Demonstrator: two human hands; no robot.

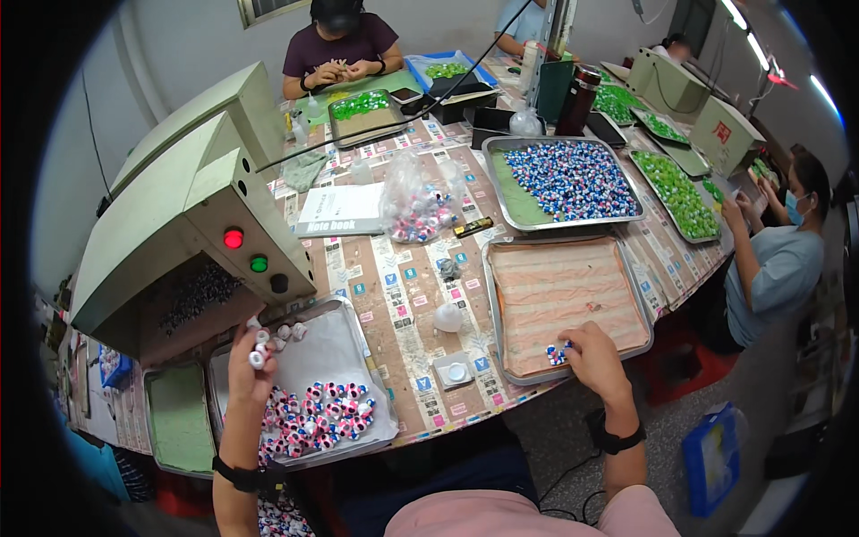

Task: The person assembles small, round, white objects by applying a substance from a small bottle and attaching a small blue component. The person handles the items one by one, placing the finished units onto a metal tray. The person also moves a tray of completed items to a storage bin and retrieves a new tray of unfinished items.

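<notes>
white bits [259, 350]: a few small round ones; they are in the left hand, up over the back of the left tray;
left hand [250, 371]: fingers curled around the white bits; a black band [237, 474] sits on that wrist;
blue bits [556, 355]: a little bunch with white and red on them; they lie on the near part of the orange cloth [564, 295];
right hand [592, 355]: fingertips bent down at the blue bits; i cannot tell if they pinch one; this wrist has a dark band too;
cloth tray [651, 338]: silver rim; the orange cloth lines it;
left tray [383, 404]: silver, with a white sheet; a pile of pink and white bits [322, 421] is in the near part;
machine [179, 170]: a big pale box at the left; a red light [233, 237] and a green light [259, 263] on its front; small dark bits inside;
table [376, 309]: a white book [340, 210] beside a see-through bag [419, 210]; a small white dish [454, 370] sits between the two near trays;
back tray [573, 220]: lots of blue, white and red bits, just behind the cloth tray;
people: one in a dark purple shirt [338, 52] across the table; one in a light blue shirt [777, 273] at the right, near a tray of green bits [673, 192]
</notes>
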